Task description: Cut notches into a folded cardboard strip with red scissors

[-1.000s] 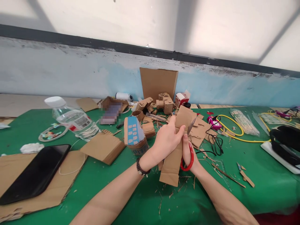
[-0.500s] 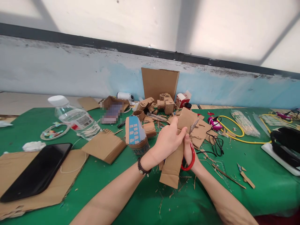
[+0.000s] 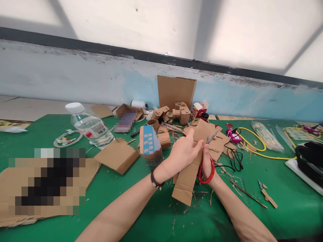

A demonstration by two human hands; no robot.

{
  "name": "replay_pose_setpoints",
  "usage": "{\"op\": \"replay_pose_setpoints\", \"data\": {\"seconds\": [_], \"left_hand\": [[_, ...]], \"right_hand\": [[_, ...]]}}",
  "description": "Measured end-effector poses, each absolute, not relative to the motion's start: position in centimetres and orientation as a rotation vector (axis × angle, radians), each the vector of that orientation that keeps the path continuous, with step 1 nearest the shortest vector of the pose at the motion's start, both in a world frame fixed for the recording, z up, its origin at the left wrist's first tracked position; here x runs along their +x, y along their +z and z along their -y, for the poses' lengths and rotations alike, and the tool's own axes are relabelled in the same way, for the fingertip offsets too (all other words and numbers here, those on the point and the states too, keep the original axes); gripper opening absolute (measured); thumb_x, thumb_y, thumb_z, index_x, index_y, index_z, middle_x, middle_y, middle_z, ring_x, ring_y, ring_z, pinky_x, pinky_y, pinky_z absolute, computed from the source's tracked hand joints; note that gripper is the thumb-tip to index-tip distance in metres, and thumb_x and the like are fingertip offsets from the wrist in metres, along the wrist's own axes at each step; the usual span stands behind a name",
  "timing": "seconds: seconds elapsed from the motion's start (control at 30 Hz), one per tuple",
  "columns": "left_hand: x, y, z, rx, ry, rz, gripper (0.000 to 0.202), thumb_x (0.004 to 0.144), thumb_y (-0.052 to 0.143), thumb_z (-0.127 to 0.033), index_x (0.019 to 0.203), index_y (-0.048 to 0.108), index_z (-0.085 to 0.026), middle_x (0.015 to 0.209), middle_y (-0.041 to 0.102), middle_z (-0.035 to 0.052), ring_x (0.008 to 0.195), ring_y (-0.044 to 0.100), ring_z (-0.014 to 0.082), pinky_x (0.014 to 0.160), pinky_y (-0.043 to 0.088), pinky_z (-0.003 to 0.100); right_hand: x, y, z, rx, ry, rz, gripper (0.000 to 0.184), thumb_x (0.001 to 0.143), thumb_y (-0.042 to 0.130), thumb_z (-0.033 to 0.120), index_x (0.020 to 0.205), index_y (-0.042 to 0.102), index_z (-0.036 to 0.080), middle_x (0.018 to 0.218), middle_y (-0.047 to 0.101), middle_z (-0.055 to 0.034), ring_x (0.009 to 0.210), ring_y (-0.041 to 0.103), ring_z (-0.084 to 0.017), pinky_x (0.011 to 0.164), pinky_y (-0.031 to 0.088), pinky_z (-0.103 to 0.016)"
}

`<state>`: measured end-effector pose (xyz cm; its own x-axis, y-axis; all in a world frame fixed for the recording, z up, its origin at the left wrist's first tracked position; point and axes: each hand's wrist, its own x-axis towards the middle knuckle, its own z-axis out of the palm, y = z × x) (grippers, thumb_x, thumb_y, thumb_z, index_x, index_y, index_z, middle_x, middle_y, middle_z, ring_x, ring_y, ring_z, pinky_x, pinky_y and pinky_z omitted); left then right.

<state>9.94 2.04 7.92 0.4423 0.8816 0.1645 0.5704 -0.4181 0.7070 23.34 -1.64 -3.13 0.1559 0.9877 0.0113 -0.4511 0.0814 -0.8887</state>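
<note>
Far left on green table: flat cardboard sheet, then water bottle lying tilted, w/ folded cardboard piece just beside. Blue-printed box near centre. Left hand wrapped tight round upper part of long cardboard strip, held above table, lower end hanging toward viewer. Right hand closed thru red-handled scissors, blades up & apart at strip's right edge. Further right: black cable, yellow cord, scraps.
</note>
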Motion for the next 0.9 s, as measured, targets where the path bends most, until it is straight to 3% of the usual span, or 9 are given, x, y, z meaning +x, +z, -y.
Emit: {"op": "replay_pose_setpoints", "data": {"seconds": [0.17,0.33,0.57,0.9], "left_hand": [[10.3,8.2,-1.7,2.101,0.731,-1.210,0.032,0.109,0.054,-0.045,0.131,0.055,-0.021,0.067,0.068,0.0021,0.069,0.070,0.0313,0.060,0.036,0.038],[10.3,8.6,-1.7,2.095,0.688,-1.234,0.033,0.108,0.054,-0.044,0.134,0.053,-0.024,0.065,0.065,-0.0004,0.067,0.070,0.0310,0.060,0.035,0.038],[10.5,8.4,-1.1,2.151,0.694,-1.212,0.022,0.109,0.053,-0.044,0.118,0.053,-0.024,0.072,0.071,0.0047,0.075,0.073,0.0327,0.061,0.036,0.039],[10.1,8.3,-1.5,2.127,0.706,-1.212,0.021,0.109,0.053,-0.043,0.118,0.052,-0.024,0.065,0.066,0.0017,0.065,0.067,0.0299,0.059,0.033,0.039]], "right_hand": [[22.7,-2.7,1.8,-0.818,1.312,0.691,0.065,0.102,0.063,0.078,0.147,0.076,0.033,0.143,0.082,-0.0038,0.137,0.076,-0.033,0.112,0.067,-0.050],[22.4,-2.0,2.1,-0.793,1.312,0.647,0.070,0.098,0.069,0.079,0.147,0.076,0.030,0.141,0.082,-0.0055,0.146,0.070,-0.033,0.114,0.067,-0.048],[22.6,-0.3,2.1,-0.881,1.244,0.664,0.077,0.091,0.073,0.084,0.142,0.079,0.027,0.134,0.085,-0.0091,0.136,0.076,-0.036,0.107,0.070,-0.048],[23.2,-0.9,1.9,-0.938,1.194,0.769,0.076,0.099,0.058,0.086,0.146,0.076,0.029,0.138,0.084,-0.0078,0.129,0.079,-0.034,0.100,0.071,-0.047]]}}
